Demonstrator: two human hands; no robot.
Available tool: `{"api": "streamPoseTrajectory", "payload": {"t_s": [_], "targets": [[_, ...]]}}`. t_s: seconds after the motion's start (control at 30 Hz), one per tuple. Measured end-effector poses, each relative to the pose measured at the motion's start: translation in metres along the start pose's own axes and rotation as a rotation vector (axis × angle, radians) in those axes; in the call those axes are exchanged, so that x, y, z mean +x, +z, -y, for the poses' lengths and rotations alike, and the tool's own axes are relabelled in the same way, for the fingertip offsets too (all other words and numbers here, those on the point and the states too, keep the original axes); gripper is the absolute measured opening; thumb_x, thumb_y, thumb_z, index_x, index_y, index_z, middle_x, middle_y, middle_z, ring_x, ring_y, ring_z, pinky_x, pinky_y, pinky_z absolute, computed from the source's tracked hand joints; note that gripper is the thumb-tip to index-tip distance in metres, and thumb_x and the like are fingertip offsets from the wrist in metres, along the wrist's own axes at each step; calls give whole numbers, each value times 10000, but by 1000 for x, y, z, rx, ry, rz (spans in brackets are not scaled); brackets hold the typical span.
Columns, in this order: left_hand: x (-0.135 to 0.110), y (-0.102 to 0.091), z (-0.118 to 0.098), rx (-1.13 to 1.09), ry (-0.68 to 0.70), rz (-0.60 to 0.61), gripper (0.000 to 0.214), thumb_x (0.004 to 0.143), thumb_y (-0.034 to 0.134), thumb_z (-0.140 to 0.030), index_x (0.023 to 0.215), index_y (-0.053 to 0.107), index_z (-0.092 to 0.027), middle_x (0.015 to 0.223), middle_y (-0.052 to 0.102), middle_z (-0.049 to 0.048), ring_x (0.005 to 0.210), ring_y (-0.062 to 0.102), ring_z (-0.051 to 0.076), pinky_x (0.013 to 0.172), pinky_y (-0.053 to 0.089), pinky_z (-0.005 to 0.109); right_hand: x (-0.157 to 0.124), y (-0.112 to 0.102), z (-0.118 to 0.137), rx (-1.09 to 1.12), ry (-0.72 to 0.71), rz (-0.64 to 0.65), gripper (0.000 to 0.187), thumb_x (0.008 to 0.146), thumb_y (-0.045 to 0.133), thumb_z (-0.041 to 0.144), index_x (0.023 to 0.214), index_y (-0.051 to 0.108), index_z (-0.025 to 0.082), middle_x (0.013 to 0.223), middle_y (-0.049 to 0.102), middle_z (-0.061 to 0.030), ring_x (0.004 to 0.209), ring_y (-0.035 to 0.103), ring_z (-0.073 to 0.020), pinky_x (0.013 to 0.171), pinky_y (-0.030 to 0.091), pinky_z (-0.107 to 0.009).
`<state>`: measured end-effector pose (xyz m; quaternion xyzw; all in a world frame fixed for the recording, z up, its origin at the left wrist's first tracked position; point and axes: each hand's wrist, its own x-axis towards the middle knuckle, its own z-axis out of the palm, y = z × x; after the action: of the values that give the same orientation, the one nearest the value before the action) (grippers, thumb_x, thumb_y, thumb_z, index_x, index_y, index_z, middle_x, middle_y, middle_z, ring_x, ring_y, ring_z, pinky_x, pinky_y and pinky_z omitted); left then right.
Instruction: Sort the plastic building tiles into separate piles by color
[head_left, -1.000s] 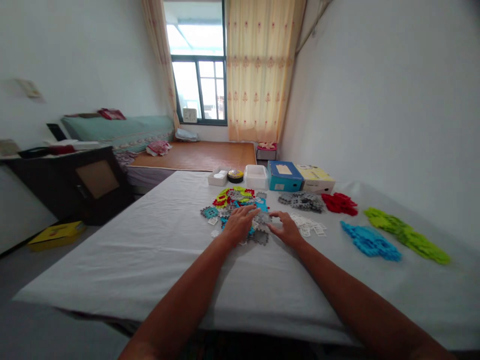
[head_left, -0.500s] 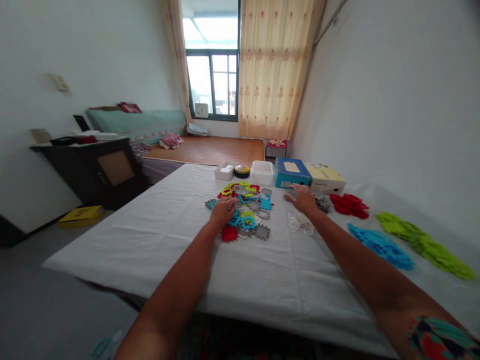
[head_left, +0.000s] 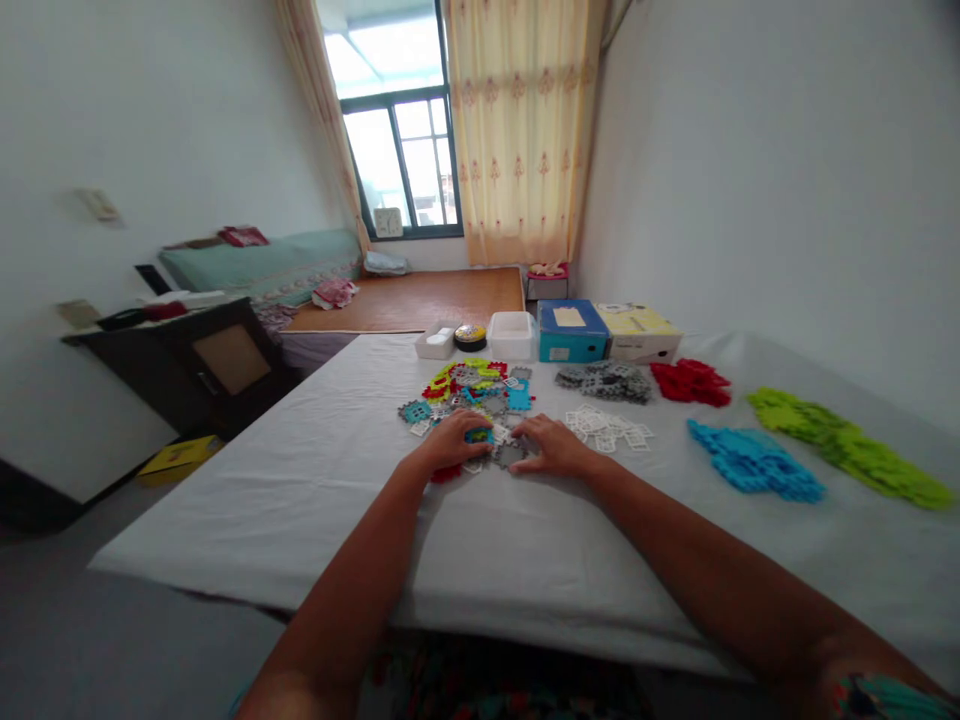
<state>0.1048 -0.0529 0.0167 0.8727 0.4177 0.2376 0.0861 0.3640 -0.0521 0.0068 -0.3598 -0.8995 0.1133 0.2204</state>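
Observation:
Between my hands lies a mixed pile of flat plastic building pieces with notched edges (head_left: 495,402), in red, yellow-green, blue, grey and white. My left hand (head_left: 450,442) rests on the pile's near left part, thumb and fingers apart around a blue and green piece (head_left: 478,436). At the near right side, my right hand (head_left: 553,448) has its thumb and fingers spread beside a grey square piece (head_left: 510,455). Whether the fingertips touch that piece is hard to tell. Under my left hand a red piece (head_left: 447,473) partly shows.
To the right lie sorted heaps: grey (head_left: 606,381), white (head_left: 611,428), red (head_left: 690,383), blue (head_left: 754,460) and yellow-green (head_left: 847,446). Along the back stand a white tub (head_left: 512,336), a small white box (head_left: 435,343), a round tin (head_left: 470,338), a blue box (head_left: 572,332) and a yellow-white box (head_left: 637,334).
My right hand has come back from the grey heap to the near right edge of the mixed pile. The left hand has shifted slightly nearer. The camera view has turned a little.

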Motion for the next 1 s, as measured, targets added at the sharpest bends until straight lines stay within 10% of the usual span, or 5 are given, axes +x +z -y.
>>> {"api": "streamPoseTrajectory", "payload": {"t_s": [0.5, 0.77, 1.0], "targets": [[-3, -13, 9, 42, -129, -244, 315, 934, 478, -392, 1043, 726, -230, 1095, 721, 50, 1051, 635, 188, 979, 465, 333, -1, -3, -21, 103, 13, -10, 387, 758, 700, 345, 1114, 674, 196, 1053, 689, -78, 904, 647, -206, 867, 501, -352], [-27, -30, -4, 53, -194, 89, 322, 842, 587, -485, 901, 761, -221, 906, 750, 17, 831, 655, 173, 789, 470, 251, -1, 1, -20, 117, 94, -29, 396, 757, 720, 370, 1104, 689, 183, 1044, 712, -78, 902, 665, -203, 844, 504, -320], [-33, -13, -9, 86, -113, 4, 335, 785, 670, -507, 978, 753, -245, 1048, 720, 30, 994, 634, 201, 947, 433, 299, 10, -39, -50, -134, 196, -148, 356, 788, 701, 370, 1097, 695, 192, 1089, 719, -80, 959, 651, -227, 874, 488, -340]]}}
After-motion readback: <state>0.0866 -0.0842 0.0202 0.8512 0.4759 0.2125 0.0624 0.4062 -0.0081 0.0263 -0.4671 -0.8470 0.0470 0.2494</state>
